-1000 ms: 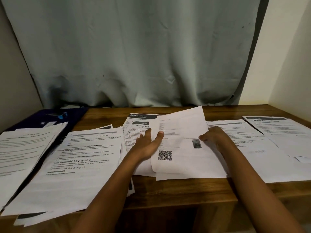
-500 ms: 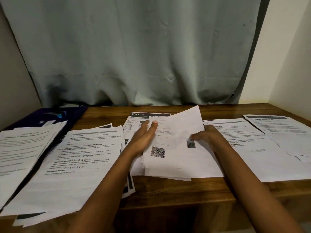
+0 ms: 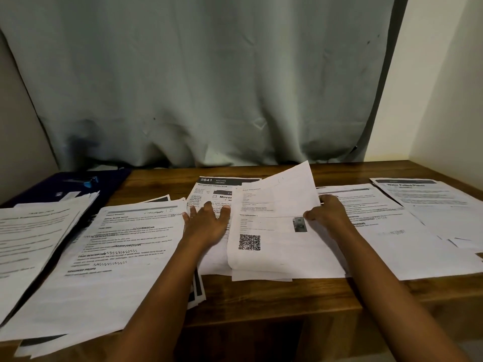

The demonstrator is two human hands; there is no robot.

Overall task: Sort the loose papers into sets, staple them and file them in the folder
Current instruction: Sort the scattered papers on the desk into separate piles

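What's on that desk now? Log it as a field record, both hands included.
left hand: flat, fingers spread, on the middle papers
right hand: pinches right edge of QR-code sheet, its far corner lifted
QR-code sheet: tops a stack at the wooden desk front edge
2641 Kitchen sheet: behind the left hand, partly covered
left piles: two, printed sheets
right piles: at least two
dark blue folder: back left, partly under papers

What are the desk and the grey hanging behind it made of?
Desk: wood or wood-look laminate, brown with grain streaks and a faint sheen; I cannot tell which. Curtain: woven fabric, matt grey-green, falling in soft folds and creases.
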